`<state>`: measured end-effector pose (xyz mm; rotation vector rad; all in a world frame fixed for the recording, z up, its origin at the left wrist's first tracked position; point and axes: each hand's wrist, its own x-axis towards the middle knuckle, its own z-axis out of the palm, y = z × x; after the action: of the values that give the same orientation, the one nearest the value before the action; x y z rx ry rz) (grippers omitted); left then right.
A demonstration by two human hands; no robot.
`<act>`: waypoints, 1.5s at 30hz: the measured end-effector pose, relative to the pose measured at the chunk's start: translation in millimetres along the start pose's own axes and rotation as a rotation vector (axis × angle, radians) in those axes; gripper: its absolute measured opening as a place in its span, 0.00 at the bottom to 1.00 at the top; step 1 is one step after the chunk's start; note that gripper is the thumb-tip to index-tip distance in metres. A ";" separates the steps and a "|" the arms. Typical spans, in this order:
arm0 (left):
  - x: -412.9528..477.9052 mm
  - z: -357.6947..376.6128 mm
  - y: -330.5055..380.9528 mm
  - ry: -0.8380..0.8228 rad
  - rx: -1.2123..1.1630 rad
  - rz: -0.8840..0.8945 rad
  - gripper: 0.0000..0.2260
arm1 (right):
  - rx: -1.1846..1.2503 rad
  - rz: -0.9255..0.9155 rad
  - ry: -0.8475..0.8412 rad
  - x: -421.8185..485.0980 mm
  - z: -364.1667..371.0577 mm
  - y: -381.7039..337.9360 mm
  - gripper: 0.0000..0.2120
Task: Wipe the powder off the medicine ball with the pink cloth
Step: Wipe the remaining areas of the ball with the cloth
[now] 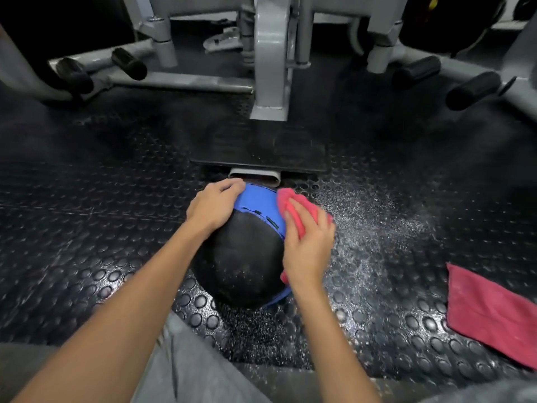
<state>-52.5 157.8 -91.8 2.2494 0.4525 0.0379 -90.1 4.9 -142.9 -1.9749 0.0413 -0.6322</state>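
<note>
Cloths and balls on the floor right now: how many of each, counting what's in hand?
Pink cloths: 2, one under the right hand on the ball, one flat on the floor.
Medicine balls: 1, steadied by the left hand.
Total: 3.

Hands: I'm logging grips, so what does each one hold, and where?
The right hand presses the bunched pink cloth against the medicine ball's right side. The left hand steadies its upper left.

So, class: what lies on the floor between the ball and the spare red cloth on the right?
In the head view, only studded floor mat dusted with white powder separates the ball from the spare cloth.
</note>
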 end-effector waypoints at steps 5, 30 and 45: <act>-6.1 2.0 9.2 0.001 -0.006 -0.009 0.08 | 0.276 0.582 0.107 -20.3 -10.9 31.5 0.12; -17.9 11.5 15.5 0.057 0.175 -0.021 0.17 | -0.275 -0.303 -0.325 28.2 -0.6 -49.3 0.12; -19.1 29.3 42.2 -0.030 0.211 0.077 0.16 | 0.186 0.786 -0.261 25.7 -39.0 67.5 0.08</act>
<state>-52.2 104.9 -77.7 2.4708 0.3681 -0.0043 -69.3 -67.3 -175.7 -1.6600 0.5474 0.1306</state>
